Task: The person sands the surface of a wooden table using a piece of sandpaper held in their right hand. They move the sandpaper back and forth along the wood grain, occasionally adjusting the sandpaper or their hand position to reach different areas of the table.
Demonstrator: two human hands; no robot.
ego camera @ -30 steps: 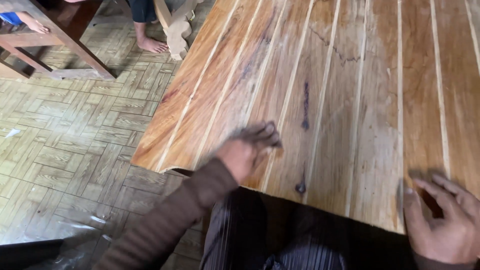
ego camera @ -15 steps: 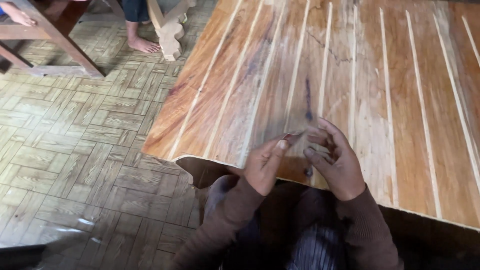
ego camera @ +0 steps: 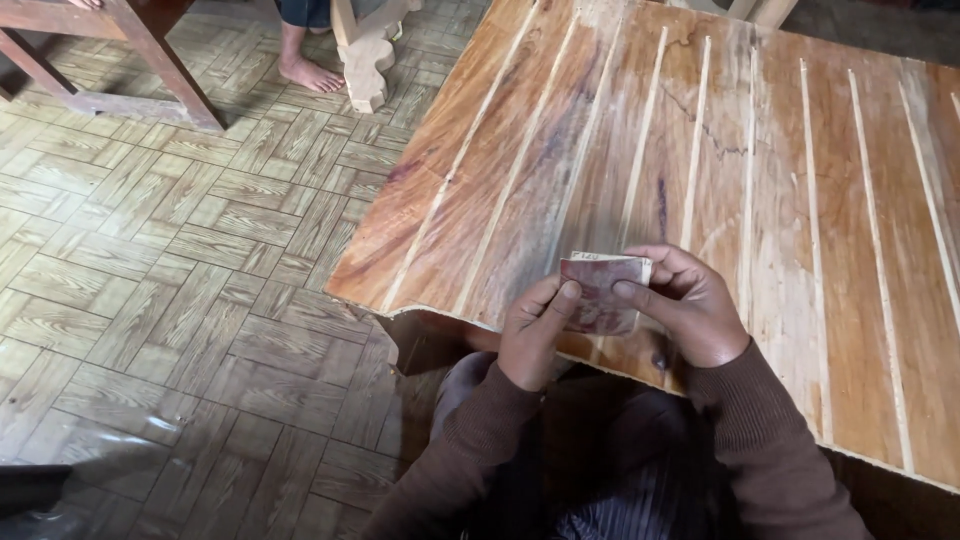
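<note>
Folded reddish-brown sandpaper sheet (ego camera: pixel 600 295) pinched between left hand (ego camera: pixel 530 335) and right hand (ego camera: pixel 690 305), fingers (ego camera: pixel 640 292) closed on it. Being folded over striped reddish wooden panel (ego camera: pixel 780 200). Needs firm creasing next, probably.

Your left hand (ego camera: pixel 533 335) and right hand (ego camera: pixel 688 303) meet over the near edge of the large reddish wooden panel with pale inlaid strips (ego camera: pixel 780 200), both pinching the small folded reddish sheet of sandpaper (ego camera: pixel 600 292) between them. The patterned parquet floor (ego camera: pixel 150 300) spreads to your left. Beyond it stand a dark wooden frame (ego camera: pixel 150 60), another person's bare foot (ego camera: pixel 310 72) and a pale carved wooden leg (ego camera: pixel 365 55).
</note>
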